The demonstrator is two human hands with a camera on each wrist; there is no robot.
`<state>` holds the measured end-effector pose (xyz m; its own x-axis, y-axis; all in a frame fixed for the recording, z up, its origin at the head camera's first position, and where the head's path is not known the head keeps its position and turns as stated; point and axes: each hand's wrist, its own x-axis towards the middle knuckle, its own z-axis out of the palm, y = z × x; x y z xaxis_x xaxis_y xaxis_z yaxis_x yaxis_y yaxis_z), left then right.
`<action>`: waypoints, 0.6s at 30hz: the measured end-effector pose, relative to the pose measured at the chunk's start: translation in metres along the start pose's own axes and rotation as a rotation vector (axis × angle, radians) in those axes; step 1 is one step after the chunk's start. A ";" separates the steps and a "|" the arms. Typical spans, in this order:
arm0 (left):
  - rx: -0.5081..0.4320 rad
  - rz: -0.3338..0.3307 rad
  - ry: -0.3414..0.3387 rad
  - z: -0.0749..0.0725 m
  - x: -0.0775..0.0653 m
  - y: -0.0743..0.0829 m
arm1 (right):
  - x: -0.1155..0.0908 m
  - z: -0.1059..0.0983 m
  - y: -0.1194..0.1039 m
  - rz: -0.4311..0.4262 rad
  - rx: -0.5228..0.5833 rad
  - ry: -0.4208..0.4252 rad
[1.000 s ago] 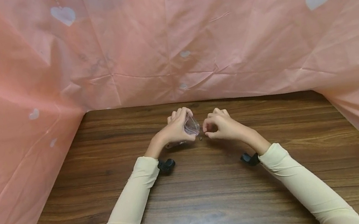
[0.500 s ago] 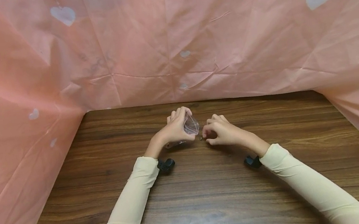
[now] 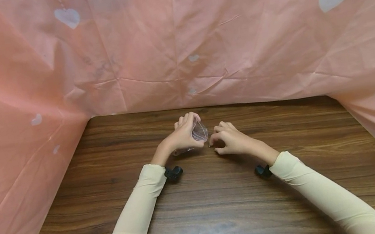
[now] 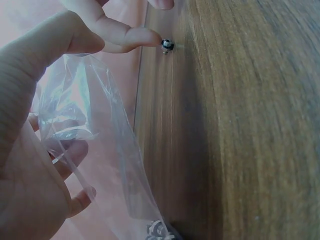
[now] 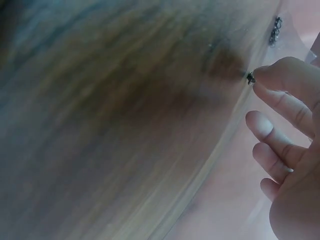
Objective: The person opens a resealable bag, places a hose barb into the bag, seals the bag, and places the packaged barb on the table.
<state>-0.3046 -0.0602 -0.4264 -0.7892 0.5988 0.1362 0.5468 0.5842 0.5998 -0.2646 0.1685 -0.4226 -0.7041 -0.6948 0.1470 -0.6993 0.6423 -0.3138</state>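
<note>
My left hand (image 3: 180, 137) holds a clear plastic zip bag (image 3: 200, 131), its mouth spread wide between thumb and fingers and facing right. Small silver and dark metal pieces (image 4: 158, 230) lie in the bottom of the bag. Another such small metal piece, bead-like (image 4: 167, 46), rests on the wood just outside the mouth. A fingertip of my right hand (image 3: 232, 140) touches this piece from the right. In the head view the right thumb stands apart from the index finger, and the piece is mostly hidden by the fingertip.
The dark wooden table (image 3: 201, 204) stretches out in front and to both sides. A pink sheet with white hearts (image 3: 147, 49) hangs along the back and both sides of it. Black wrist cameras (image 3: 173, 172) sit under both wrists.
My right hand has come down and slightly left, its index fingertip now at the small metal piece. The left hand and the bag have stayed in place.
</note>
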 end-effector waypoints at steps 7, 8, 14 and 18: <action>-0.004 0.003 -0.011 0.001 0.001 -0.002 | 0.003 0.001 0.000 -0.009 -0.009 0.003; -0.003 0.003 -0.012 0.001 0.002 -0.002 | 0.003 0.002 0.000 -0.011 -0.010 0.003; 0.013 0.002 -0.016 0.001 0.002 -0.002 | 0.003 0.001 -0.002 -0.012 -0.012 -0.010; 0.010 0.001 -0.017 0.001 0.002 -0.001 | 0.003 0.000 -0.003 -0.012 -0.012 -0.016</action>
<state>-0.3066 -0.0597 -0.4275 -0.7837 0.6086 0.1240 0.5508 0.5888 0.5915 -0.2648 0.1643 -0.4216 -0.6938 -0.7073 0.1355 -0.7090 0.6378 -0.3009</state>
